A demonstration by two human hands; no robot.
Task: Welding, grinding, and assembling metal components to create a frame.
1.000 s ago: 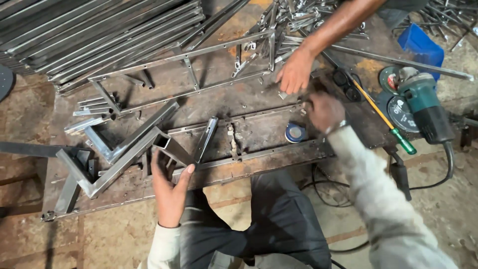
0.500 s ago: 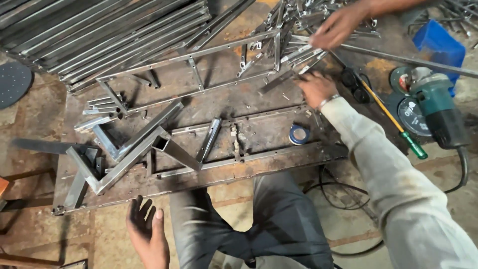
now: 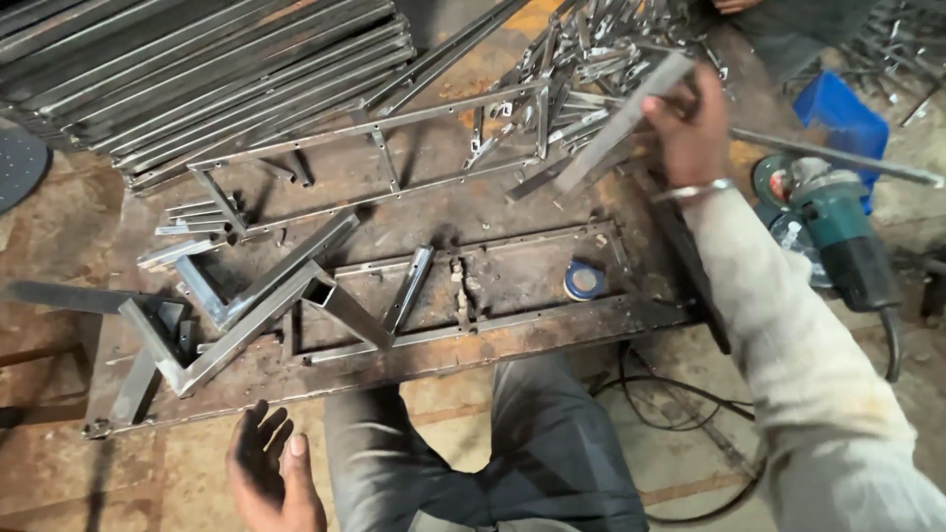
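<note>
A flat steel strip [image 3: 621,123] is being gripped at its upper end by the right hand [image 3: 690,128], upper right of frame, and held tilted above the rusty steel surface [image 3: 512,266]. The left hand [image 3: 268,473] is being held spread and empty at lower left. A green angle grinder [image 3: 838,232] is lying at right.

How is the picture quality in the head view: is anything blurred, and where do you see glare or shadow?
In the head view, the right hand and the flat steel bar it holds look slightly motion-smeared; the stacked steel tubes show pale glare along their edges; the left hand sits open and fairly sharp; light is soft, with weak shadows on the rusty work plate.
</note>
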